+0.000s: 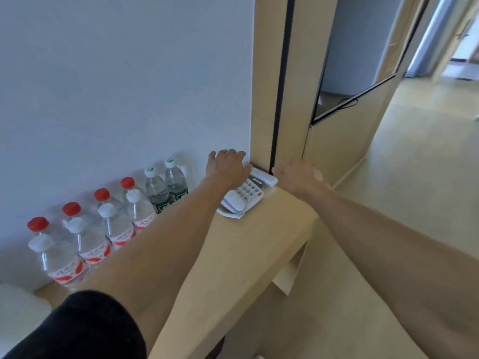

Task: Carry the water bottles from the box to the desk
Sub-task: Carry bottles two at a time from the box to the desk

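— Pale wooden desk (248,244): what stands on it?
— Clear plastic water bottles (108,224) in rows along the white wall (116,73); beside them a white corded telephone (243,195).
— And the hands?
— Left hand (226,168) hovers above the telephone, fingers spread; right hand (298,177) reaches alongside, relaxed, holding nothing.

Upright water bottles (108,218) along desk (233,244) wall

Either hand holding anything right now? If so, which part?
Nothing held. Left hand is open, hovering over the telephone; right hand is open past the desk end. Bottles stand untouched.
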Motion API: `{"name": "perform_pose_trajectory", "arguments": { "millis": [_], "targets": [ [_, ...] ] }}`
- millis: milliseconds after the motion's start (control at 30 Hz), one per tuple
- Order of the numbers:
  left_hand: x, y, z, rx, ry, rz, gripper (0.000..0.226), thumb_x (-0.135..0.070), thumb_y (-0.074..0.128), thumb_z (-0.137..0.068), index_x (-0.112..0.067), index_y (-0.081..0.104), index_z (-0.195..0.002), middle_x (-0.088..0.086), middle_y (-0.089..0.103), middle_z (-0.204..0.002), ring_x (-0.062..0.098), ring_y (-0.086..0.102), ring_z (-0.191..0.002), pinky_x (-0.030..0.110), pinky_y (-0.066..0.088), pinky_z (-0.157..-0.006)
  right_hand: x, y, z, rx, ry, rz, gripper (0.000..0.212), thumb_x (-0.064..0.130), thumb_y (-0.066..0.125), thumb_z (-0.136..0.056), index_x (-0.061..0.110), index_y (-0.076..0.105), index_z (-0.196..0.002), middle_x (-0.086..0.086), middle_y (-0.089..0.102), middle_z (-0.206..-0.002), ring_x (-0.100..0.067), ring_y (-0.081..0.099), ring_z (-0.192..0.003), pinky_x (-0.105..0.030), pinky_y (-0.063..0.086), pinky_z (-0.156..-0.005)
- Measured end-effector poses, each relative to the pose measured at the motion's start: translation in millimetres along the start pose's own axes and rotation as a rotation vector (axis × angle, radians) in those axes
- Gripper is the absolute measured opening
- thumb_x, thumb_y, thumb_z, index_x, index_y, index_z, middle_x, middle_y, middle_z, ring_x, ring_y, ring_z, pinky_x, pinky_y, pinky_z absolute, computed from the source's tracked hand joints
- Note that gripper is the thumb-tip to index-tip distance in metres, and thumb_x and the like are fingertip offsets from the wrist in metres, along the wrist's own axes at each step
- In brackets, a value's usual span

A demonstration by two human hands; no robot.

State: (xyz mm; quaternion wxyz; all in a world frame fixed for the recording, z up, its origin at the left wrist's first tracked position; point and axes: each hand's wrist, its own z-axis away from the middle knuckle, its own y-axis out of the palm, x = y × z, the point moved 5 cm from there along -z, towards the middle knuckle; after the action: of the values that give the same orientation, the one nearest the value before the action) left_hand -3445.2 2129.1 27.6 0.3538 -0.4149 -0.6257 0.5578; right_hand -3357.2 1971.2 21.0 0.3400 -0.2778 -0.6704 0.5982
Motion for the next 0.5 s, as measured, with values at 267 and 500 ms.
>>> {"name": "perform_pose_trajectory", "arguments": {
  "millis": [267,500],
  "targets": [
    [-192,33,0,0.117,0.344,0.070,0.055,-0.052,0.035,-0.102,-0.025,0.043,-0.149,0.005,0.048,-0.152,0.030,0.043,-0.139,0.051,0.030,-0.112,-169,-10,111,-0.052,0.357,0.006,0.050,0.051,0.034,-0.101,0.022,0.050,-0.139,-0.013,0.057,-0.137,-0.035,0.052,-0.127,-0.044,0.042,-0.099],
    [-378,47,21,0.183,0.638,0.117,0.058,-0.052,0.038,-0.101,-0.027,0.038,-0.152,0.005,0.039,-0.159,0.028,0.034,-0.146,0.049,0.022,-0.119,-315,-30,224,-0.017,0.693,0.051,0.056,0.058,0.029,-0.101,0.027,0.043,-0.146,-0.010,0.051,-0.144,-0.033,0.046,-0.133,-0.046,0.042,-0.103]
  ]
}}
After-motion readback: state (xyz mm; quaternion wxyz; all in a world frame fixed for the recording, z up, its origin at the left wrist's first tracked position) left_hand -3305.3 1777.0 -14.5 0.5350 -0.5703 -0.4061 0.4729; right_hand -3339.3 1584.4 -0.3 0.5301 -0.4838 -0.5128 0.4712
